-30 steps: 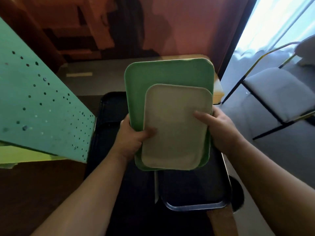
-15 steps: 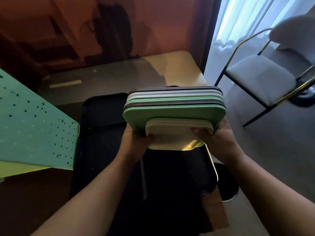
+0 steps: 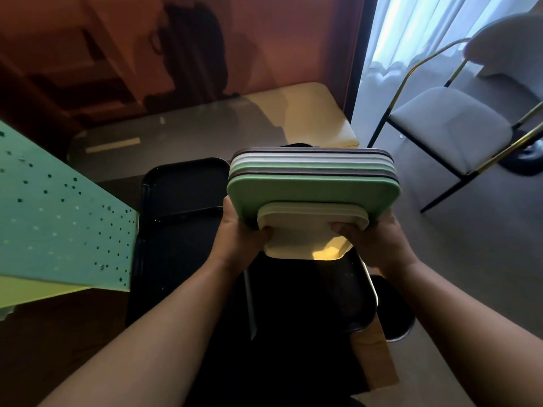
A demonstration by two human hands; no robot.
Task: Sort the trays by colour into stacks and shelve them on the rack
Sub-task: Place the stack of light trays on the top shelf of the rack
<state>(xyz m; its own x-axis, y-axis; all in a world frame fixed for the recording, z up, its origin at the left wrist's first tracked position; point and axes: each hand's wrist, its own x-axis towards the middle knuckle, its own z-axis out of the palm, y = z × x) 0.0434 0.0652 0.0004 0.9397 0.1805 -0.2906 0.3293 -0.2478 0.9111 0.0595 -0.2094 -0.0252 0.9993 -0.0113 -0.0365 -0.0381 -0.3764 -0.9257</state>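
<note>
I hold a stack of trays [image 3: 313, 171] edge-on in front of me, above the table. Its layers show brown, grey and green edges; a large green tray [image 3: 311, 190] faces me, and a smaller cream tray [image 3: 305, 230] sits against it on my side. My left hand [image 3: 238, 233] grips the stack's left side, thumb on the cream tray. My right hand [image 3: 379, 239] grips the right side the same way. Below lie black trays: one on the left [image 3: 179, 207], another with a metal rim on the right [image 3: 323, 304].
A green perforated rack panel [image 3: 55, 218] slants in from the left, with a yellow-green one under it. The glass-topped table [image 3: 188, 133] runs back to a reddish wall. A grey chair [image 3: 449, 136] with gold and black legs stands at right by the curtained window.
The stack has tipped from face-on to edge-on, so its several layers show. My view has dropped and shifted left; the hands keep the same grip.
</note>
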